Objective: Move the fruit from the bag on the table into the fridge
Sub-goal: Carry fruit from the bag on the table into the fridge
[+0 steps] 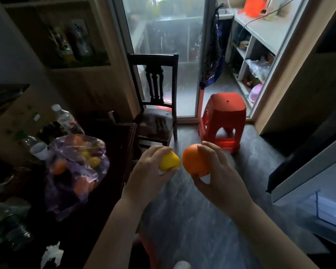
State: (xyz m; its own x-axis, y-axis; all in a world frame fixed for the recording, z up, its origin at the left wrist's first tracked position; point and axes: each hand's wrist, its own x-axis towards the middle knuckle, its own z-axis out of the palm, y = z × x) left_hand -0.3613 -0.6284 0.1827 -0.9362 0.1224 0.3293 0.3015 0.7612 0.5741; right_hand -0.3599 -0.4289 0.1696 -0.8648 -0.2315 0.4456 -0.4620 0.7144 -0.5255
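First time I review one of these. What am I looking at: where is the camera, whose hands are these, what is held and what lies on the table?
No robot here: one wide-angle camera sits on a person's head and looks forward and down at their bare hands. The left hand grips a lemon, the right hand grips an orange, both over the floor. On the dark table at left lies a purple bag with more fruit, beside a clear bottle. At the right edge is what looks like the open fridge.

Single head-worn wide-angle view, facing forward and down, near both hands (182,171)
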